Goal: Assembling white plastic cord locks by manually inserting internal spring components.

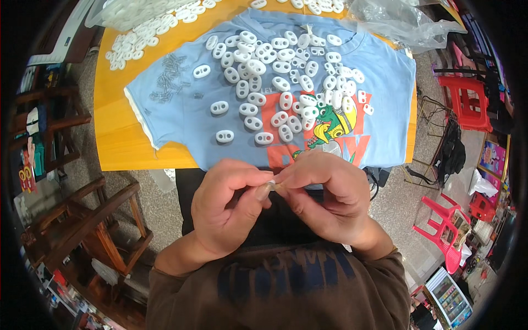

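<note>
Here, fingers point(250, 177) pinching whitish piece point(271, 182), lettered T-shirt point(187, 125)

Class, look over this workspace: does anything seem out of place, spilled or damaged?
One oddity: a blue T-shirt lies spread over the yellow table like a work mat, unusual for clothing, with white oval pieces scattered on it. Nothing looks clearly damaged.

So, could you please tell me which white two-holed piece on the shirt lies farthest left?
It's the lone oval piece just right of the pile of small grey coils; all the others on the blue shirt lie farther right.
</note>
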`<state>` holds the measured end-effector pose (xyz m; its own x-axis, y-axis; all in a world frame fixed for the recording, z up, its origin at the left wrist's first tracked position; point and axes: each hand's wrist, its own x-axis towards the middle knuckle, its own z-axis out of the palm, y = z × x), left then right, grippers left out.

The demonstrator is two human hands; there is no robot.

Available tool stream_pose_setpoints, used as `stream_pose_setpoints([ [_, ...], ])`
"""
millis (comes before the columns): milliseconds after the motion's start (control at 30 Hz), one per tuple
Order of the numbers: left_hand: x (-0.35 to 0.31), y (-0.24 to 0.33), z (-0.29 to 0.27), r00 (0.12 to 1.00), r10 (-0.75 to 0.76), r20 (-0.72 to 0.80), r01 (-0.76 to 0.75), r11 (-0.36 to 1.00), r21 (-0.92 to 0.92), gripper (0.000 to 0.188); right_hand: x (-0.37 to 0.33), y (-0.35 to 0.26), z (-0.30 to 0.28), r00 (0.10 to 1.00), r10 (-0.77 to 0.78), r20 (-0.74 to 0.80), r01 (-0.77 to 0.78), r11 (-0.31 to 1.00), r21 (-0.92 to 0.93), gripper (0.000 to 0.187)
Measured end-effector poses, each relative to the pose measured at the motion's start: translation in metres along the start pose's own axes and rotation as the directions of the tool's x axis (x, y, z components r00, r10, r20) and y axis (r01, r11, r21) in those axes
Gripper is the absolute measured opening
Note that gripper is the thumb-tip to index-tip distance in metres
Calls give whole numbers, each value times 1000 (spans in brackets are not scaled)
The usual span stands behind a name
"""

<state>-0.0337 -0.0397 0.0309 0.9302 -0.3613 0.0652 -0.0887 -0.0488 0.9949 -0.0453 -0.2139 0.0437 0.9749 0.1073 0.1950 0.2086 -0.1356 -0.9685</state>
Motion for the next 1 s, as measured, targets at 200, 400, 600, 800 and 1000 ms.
stream_pose_setpoints([
  [200, 1, 0, 0, 996, -85, -19, 81, 984, -156, 12, -4, 7, 7, 995, 48, -87, -39, 994, 106, 20],
  [400, 1, -1, 0, 990, -138, -12, 127, 938, -322, 12, -4, 4, 9, 993, 75, -97, -55, 980, 193, 21],
  [600, 3, -1, 0, 990, -140, -13, 127, 929, -348, 12, -1, -2, 3, 993, 114, -17, -110, 983, 144, 18],
  [800, 4, -1, 0, 994, -106, -24, 94, 950, -297, 12, 3, -1, 4, 997, 81, 12, -82, 988, 130, 13],
  [1000, 4, -5, 2, 998, -48, -38, 38, 974, -224, 11, 2, 2, 6, 997, 77, -13, -75, 993, 87, 10],
])
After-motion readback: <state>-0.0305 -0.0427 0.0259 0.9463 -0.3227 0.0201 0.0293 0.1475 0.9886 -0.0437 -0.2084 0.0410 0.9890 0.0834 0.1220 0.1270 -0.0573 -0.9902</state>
